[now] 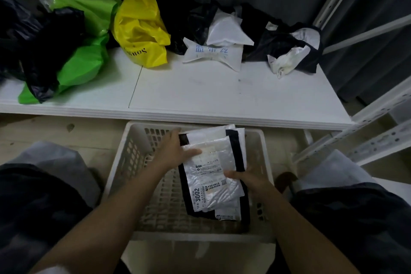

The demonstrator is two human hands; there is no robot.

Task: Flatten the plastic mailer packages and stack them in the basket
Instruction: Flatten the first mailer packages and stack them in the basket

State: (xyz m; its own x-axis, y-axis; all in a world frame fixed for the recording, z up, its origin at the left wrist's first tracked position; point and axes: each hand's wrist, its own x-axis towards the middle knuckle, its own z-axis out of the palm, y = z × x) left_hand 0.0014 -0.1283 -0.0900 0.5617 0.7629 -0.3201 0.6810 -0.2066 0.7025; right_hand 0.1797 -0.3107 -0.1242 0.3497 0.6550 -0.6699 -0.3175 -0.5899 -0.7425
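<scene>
Where the white mailer [211, 181] lies on top of the stack, its label shows the number "3002" and small print too fine to read. Both hands rest flat on it with fingers spread: the left hand [175, 151] presses its upper left part, the right hand [249, 179] its right edge. Neither grips anything. Under it lie a black mailer [235, 140] and other white ones, all inside the white basket [133, 151] on the floor. Further away, the white desk [200, 95] carries crumpled mailers: a green bag [84, 62], a yellow bag [140, 26] with partly readable letters "Song", a white package [213, 53] with blue characters, and black ones [287, 38].
</scene>
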